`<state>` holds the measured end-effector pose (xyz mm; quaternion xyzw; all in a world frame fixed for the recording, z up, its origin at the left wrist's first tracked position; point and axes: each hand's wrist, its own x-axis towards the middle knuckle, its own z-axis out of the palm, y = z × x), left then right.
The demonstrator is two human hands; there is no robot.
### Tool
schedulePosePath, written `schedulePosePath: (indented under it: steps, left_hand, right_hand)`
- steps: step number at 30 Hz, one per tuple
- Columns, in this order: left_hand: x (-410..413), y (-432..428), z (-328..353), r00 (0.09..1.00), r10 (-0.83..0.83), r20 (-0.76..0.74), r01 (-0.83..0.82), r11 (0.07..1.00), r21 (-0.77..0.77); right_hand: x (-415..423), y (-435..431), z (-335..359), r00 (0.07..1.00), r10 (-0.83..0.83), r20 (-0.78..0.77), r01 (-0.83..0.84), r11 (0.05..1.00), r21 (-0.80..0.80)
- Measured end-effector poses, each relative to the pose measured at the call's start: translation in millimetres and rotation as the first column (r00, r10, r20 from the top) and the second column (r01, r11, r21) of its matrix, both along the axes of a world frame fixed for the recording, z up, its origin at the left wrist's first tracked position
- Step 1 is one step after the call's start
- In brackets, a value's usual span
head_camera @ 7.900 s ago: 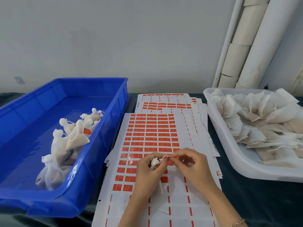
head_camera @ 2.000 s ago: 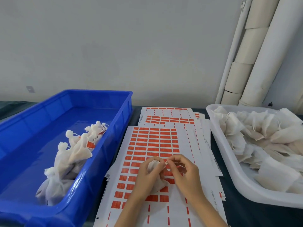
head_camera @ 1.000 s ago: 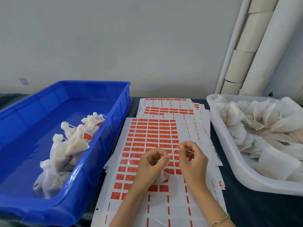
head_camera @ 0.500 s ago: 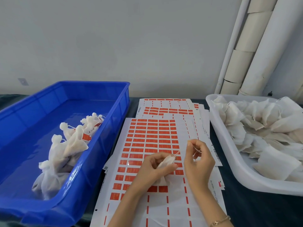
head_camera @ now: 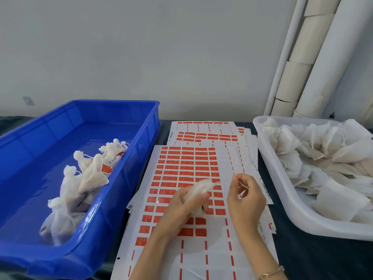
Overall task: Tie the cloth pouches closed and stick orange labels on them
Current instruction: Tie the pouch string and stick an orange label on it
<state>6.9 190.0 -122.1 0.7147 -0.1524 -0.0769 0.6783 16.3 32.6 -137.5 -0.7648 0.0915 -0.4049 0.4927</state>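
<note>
Over the label sheets [head_camera: 187, 164] at the front middle of the bench [head_camera: 306, 259], the left hand [head_camera: 186, 206] curls tight around a cloth pouch [head_camera: 201, 188]. The right hand [head_camera: 246, 201] pinches its string [head_camera: 243, 185]. The pouch's neck juts farther out than a moment ago.

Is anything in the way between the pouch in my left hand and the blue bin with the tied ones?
Nothing visible blocks it. The pouch in the left hand sits over the label sheet, and only the side wall of the blue bin rises between it and the tied pouches inside.
</note>
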Motion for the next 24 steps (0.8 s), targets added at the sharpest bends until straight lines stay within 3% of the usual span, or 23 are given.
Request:
schedulePosePath:
  steps: [5,7,10,13,16,24]
  left_hand:
    - [0.8,4.3,2.1,0.985,0.124,-0.121,-0.154,0.947,-0.280]
    - [1.0,2.7,-1.5,0.971,0.186,-0.151,-0.220,0.941,-0.256]
    - [0.5,-1.5,-7.7,0.918,0.384,-0.102,-0.389,0.920,-0.040]
    - [4.4,-8.2,-15.3,0.913,0.381,0.144,-0.398,0.909,0.121]
    - [7.9,-9.6,-18.6,0.891,0.359,0.277,-0.413,0.894,0.171]
    - [7.3,-10.3,-15.1,0.924,0.257,0.282,-0.291,0.953,0.085]
  right_hand:
    - [-2.2,4.9,-6.1,0.983,0.126,-0.130,-0.155,0.957,-0.247]
    - [-4.1,6.7,-6.8,0.971,0.189,-0.145,-0.227,0.918,-0.324]
    - [-6.5,7.8,-6.0,0.940,0.305,-0.156,-0.342,0.861,-0.378]
    - [-8.0,9.5,-2.3,0.876,0.448,-0.177,-0.482,0.821,-0.307]
    - [-10.3,15.2,1.4,0.807,0.568,-0.161,-0.589,0.789,-0.173]
    - [-13.1,18.8,9.2,0.763,0.638,-0.106,-0.643,0.765,-0.027]
